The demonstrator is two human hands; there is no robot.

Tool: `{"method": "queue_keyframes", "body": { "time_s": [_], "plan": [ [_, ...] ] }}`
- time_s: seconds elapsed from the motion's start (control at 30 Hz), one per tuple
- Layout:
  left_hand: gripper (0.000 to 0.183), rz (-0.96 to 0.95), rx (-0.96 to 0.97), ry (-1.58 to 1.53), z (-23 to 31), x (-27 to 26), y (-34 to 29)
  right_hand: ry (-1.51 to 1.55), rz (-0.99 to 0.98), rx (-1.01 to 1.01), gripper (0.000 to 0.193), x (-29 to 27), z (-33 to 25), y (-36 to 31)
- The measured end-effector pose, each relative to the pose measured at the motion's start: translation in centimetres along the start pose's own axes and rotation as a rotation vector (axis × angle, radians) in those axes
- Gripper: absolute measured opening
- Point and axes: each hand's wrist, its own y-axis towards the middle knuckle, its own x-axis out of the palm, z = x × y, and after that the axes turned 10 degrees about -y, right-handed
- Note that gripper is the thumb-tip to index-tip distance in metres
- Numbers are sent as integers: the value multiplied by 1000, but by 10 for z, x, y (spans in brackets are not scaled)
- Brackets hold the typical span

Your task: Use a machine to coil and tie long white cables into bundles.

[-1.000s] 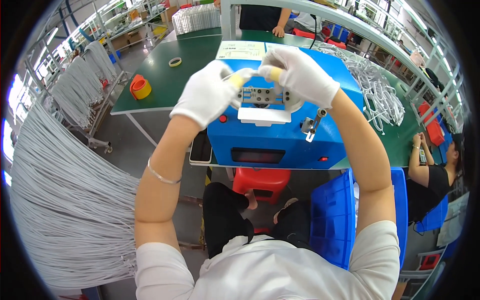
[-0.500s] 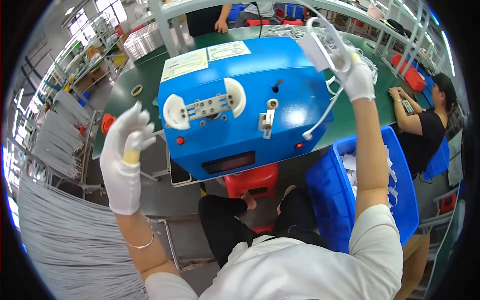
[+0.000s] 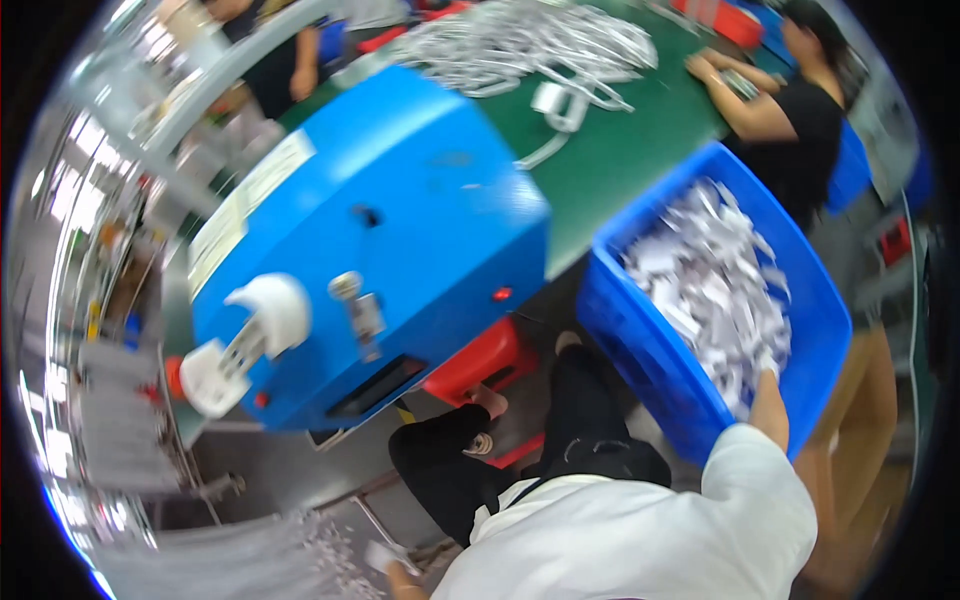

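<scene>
Right hand [image 3: 766, 362] sat inside blue bin [image 3: 645, 345] among white pieces [image 3: 705, 265]; bin stood beside desk [image 3: 625, 140], likely for easy reach. Left hand [image 3: 386, 556] was near pale cables [image 3: 235, 552]. Whether either gripped anything: couldn't tell.

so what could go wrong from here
Possible risks:
1. The right hand is down among loose white pieces in the blue bin; lifting out could drag some over the rim.
2. The left hand is low beside the grey cables, so it might snag them.
3. One white coil trails its tail beside the blue machine, where it could catch.
</scene>
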Motion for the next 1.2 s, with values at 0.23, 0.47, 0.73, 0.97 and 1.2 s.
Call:
{"method": "queue_keyframes", "body": {
  "time_s": [0.23,0.47,0.73,0.97,1.2],
  "plan": [
    [23,58,98,-438,-16,5,-4,478,-507,-333,23,167,-125,-167],
    [12,4,-79,-1367,124,-183,-15,-350,-222,-966,33,137,-195,-216],
    [9,-105,-136,-1412,107,-138,-12,222,284,-553,25,55,-193,-248],
    [15,47,160,-817,31,-59,-21,225,308,-592,18,44,-222,-273],
    [18,42,242,-1032,180,-213,-79,364,621,-787,11,-9,-233,-294]
  ]
}}
